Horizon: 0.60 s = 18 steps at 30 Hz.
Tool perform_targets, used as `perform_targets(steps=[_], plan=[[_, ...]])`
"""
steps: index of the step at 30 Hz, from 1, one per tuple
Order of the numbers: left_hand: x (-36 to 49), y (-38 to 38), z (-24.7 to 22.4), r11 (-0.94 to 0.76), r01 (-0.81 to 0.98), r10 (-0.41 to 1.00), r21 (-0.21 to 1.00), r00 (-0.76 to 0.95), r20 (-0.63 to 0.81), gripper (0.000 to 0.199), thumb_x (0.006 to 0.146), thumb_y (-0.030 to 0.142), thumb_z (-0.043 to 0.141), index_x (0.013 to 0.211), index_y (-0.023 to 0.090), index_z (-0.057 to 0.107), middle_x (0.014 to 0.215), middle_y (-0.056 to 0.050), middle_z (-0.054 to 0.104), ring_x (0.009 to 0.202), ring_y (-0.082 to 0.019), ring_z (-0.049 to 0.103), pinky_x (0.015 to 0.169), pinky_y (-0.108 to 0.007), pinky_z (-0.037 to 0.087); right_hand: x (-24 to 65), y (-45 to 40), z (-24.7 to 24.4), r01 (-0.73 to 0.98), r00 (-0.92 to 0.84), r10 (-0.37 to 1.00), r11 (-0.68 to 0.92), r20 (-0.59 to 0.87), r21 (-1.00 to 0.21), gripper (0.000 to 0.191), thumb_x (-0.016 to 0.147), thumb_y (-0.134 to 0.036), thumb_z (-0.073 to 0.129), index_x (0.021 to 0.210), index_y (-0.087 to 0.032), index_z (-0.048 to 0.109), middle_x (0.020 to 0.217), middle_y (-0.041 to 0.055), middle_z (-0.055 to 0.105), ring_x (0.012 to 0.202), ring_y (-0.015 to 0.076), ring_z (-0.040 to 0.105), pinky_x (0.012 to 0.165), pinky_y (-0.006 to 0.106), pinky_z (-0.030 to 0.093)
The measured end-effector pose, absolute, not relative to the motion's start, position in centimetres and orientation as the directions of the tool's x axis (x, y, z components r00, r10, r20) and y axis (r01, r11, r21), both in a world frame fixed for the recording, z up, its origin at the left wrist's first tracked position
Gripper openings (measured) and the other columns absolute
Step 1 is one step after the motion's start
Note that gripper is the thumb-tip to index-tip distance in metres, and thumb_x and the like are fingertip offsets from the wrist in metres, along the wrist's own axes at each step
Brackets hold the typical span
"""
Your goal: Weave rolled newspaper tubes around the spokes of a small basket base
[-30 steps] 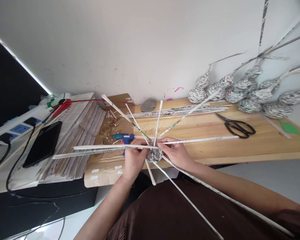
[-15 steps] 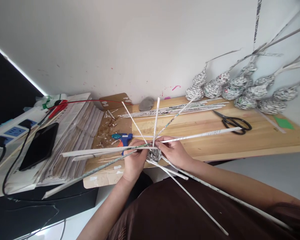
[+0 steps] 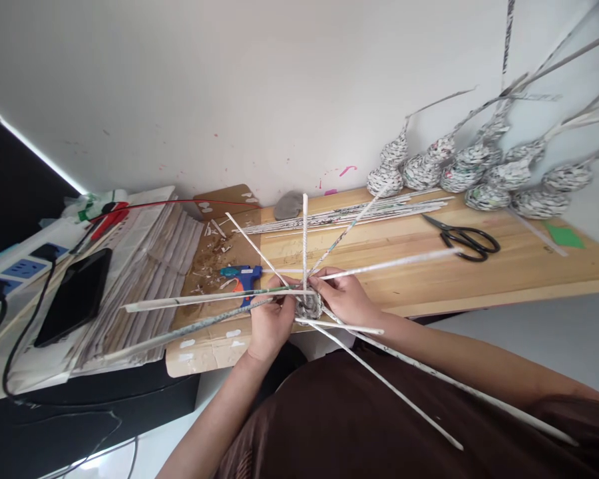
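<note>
Between my hands, over the table's front edge, is a small woven paper piece (image 3: pixel 309 307) with several rolled-paper sticks fanning out from it. My left hand (image 3: pixel 272 322) is closed on its left side, where a white paper stick (image 3: pixel 180 303) and a greyish one (image 3: pixel 199 327) run out to the left. With thumb and fingers pinched together, my right hand (image 3: pixel 347 296) grips the upper right rim, near the base of a paper stick (image 3: pixel 394 263) pointing right. Other sticks point up, and some hang down across my lap. My fingertips partly hide the weave.
Scissors (image 3: pixel 466 239) lie at the right, below woven paper gourds (image 3: pixel 484 166). Loose paper sticks (image 3: pixel 349 214) and a grey stone (image 3: pixel 288 205) are at the back. A blue glue gun (image 3: pixel 247 276), stacked paper (image 3: pixel 154 279), a phone (image 3: pixel 74 296) and a power strip (image 3: pixel 20 269) are leftward.
The woven piece has turned slightly in my hands. The upright and upper-left sticks lean further left, and the right-pointing stick's tip has shifted left. Both hands keep their hold.
</note>
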<state>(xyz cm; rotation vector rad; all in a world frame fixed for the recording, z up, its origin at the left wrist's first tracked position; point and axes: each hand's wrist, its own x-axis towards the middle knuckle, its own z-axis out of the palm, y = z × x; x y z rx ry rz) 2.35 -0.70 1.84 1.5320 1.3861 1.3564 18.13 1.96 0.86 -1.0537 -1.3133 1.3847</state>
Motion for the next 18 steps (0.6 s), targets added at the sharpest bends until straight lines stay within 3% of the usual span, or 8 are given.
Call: perform_targets(steps=[4,7,10,13,18], plan=[[2.3,-0.7,1.7,-0.231,0.289,0.959,0.929,-0.095,0.268,0.005,0.081,0.019,0.062,0.082,0.021,0.067,0.078,-0.002,0.072,0.071,-0.017,0.065,0.071,-0.026,0.049,18.0,2.2,0.5,-0.152,-0.232,0.972,-0.071,-0.034,-0.986,0.029,0.078,-0.047,0.072,0.076,-0.019,0.066,0.065,-0.0012,0.066,0.060,0.0139,0.059,0.056,0.025,0.045],[2.4,-0.6,1.6,-0.227,0.300,0.959,0.927,-0.097,0.266,0.003,0.081,0.020,0.063,0.081,0.021,0.065,0.073,-0.001,0.069,0.069,-0.017,0.063,0.068,-0.025,0.048,17.8,2.1,0.7,-0.243,-0.267,0.963,-0.102,-0.035,-0.965,0.028,0.075,-0.045,0.076,0.084,-0.019,0.070,0.076,0.0009,0.072,0.070,0.0165,0.066,0.066,0.028,0.052],[2.5,-0.6,1.7,-0.225,0.316,0.961,0.922,-0.084,0.263,0.003,0.081,0.020,0.064,0.079,0.021,0.064,0.071,0.000,0.066,0.068,-0.016,0.061,0.067,-0.024,0.047,17.9,2.0,1.0,-0.209,-0.257,0.966,-0.032,0.024,-0.977,0.023,0.075,-0.043,0.076,0.078,-0.020,0.074,0.079,0.0036,0.075,0.080,0.0210,0.069,0.075,0.033,0.054],[2.3,-0.4,1.7,-0.183,0.293,0.975,0.938,-0.072,0.212,0.001,0.081,0.021,0.065,0.080,0.021,0.065,0.071,0.000,0.066,0.066,-0.015,0.062,0.066,-0.024,0.049,18.1,2.2,1.1,-0.123,-0.229,0.971,0.038,0.065,-0.992,0.021,0.075,-0.041,0.075,0.070,-0.020,0.074,0.074,0.0039,0.074,0.075,0.0214,0.068,0.072,0.033,0.053],[1.2,-0.2,2.7,-0.143,0.206,0.989,0.968,-0.017,0.149,0.030,0.073,0.028,0.078,0.100,0.020,0.068,0.101,-0.006,0.071,0.091,-0.021,0.068,0.077,-0.031,0.055,18.5,2.6,1.0,-0.079,-0.193,0.980,-0.069,-0.053,-0.994,0.021,0.072,-0.040,0.076,0.069,-0.020,0.072,0.064,0.0010,0.069,0.060,0.0171,0.061,0.059,0.029,0.047]])
